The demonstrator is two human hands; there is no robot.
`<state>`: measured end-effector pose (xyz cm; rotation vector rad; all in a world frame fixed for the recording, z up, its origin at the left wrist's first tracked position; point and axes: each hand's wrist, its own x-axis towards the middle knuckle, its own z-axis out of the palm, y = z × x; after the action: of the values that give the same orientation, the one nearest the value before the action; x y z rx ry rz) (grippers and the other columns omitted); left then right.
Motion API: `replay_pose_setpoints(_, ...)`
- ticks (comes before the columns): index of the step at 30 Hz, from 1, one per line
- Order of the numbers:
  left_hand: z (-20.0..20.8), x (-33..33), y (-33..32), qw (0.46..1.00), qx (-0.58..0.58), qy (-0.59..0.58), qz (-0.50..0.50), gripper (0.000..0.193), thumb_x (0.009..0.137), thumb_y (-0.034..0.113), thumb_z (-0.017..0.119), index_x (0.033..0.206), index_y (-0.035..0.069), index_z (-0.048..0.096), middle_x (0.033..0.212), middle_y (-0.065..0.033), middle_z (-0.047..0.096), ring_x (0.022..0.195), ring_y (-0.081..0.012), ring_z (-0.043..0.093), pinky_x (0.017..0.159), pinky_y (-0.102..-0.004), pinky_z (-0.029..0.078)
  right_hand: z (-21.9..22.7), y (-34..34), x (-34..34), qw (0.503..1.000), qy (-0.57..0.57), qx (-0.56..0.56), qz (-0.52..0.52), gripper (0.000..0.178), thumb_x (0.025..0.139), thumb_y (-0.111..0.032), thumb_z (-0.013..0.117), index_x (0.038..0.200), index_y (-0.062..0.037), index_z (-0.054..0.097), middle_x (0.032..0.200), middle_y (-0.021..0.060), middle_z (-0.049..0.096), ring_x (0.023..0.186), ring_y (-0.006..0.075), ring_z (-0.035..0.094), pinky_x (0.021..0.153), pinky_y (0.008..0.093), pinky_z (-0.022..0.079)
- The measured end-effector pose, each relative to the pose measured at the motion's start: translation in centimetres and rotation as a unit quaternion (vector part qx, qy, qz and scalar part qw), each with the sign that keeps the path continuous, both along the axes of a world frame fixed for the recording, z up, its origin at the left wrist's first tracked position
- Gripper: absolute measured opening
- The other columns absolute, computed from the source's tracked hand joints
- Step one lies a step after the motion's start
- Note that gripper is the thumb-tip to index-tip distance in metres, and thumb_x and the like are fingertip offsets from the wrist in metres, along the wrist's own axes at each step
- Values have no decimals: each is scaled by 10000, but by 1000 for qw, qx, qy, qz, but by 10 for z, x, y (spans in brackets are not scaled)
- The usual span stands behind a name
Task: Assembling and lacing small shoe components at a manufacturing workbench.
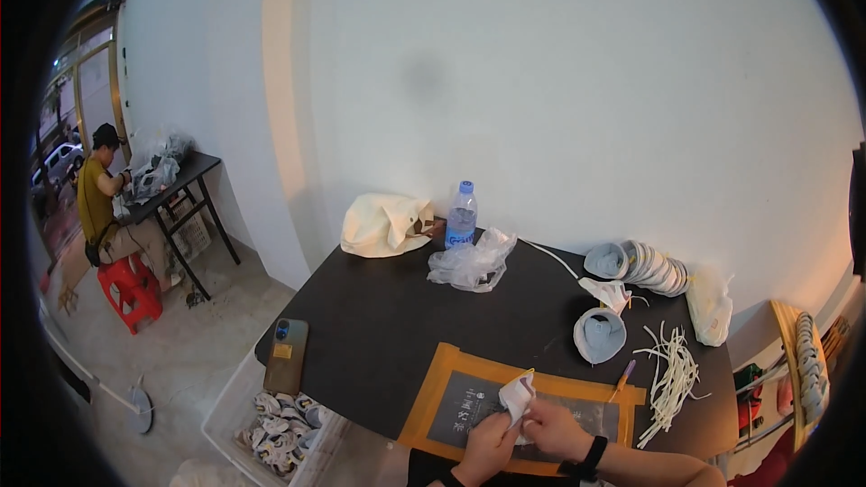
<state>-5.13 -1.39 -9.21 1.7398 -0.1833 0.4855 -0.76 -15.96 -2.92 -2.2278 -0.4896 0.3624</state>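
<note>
Above the near edge of the dark table, my left hand [488,447] and my right hand [554,430] are closed on a small white fabric piece [516,395]. It points upward between them, its lower part hidden by my fingers. A yellowish bit shows at its tip. Beneath my hands lies a dark printed sheet [451,395] bordered with orange tape [430,392]. To the right rests a thin tool with a purple handle [626,370]. Beyond it are a round pale-blue-and-white fabric piece [600,335] and another white fabric piece [606,293].
White cords [669,381] lie heaped at right, below nested fabric pieces [642,268]. Behind stand a water bottle [460,216], plastic bag [474,261] and cream cloth bag [383,225]. A phone [287,356] lies left, above a white crate [236,397] of pieces. Another person [97,198] sits far left.
</note>
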Motion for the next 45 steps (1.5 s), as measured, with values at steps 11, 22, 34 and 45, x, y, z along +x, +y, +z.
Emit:
replay_pose_setpoints(11, 15, -1, 4, 997, 13, 76, -17, 135, 930, 108, 566, 861, -5, 540, 800, -222, 565, 754, -448, 563, 651, -479, 455, 16, 15, -16, 986, -87, -137, -33, 238, 904, -251, 558, 1040, -58, 529, 810, 220, 672, 742, 438, 653, 666, 522, 512)
replay_pose_setpoints(22, 22, 7, 10, 984, -136, 94, -70, 270, 992, 111, 537, 1221, -23, 589, 1076, -81, 660, 971, -129, 611, 842, -290, 491, 82, -45, -30, 983, -155, 87, -34, 151, 946, -159, 560, 1075, -81, 552, 833, 92, 615, 746, 222, 624, 670, 341, 499)
replay_pose_setpoints(34, 13, 0, 24, 928, -279, 115, -221, 331, 1001, 91, 517, 1316, -13, 519, 1246, -45, 596, 1125, -116, 550, 987, -290, 432, 19, -10, -6, 982, -89, 151, -70, 154, 812, -128, 634, 893, 2, 646, 821, 114, 611, 780, 199, 615, 705, 331, 486)
replay_pose_setpoints(45, 19, 5, 24, 940, -228, 172, -189, 392, 977, 116, 575, 1333, -2, 461, 1256, -57, 565, 1134, -130, 526, 989, -309, 430, -5, -12, -6, 968, 120, 204, -90, 128, 866, -69, 671, 982, -17, 671, 829, -14, 584, 790, 81, 550, 696, 254, 463)
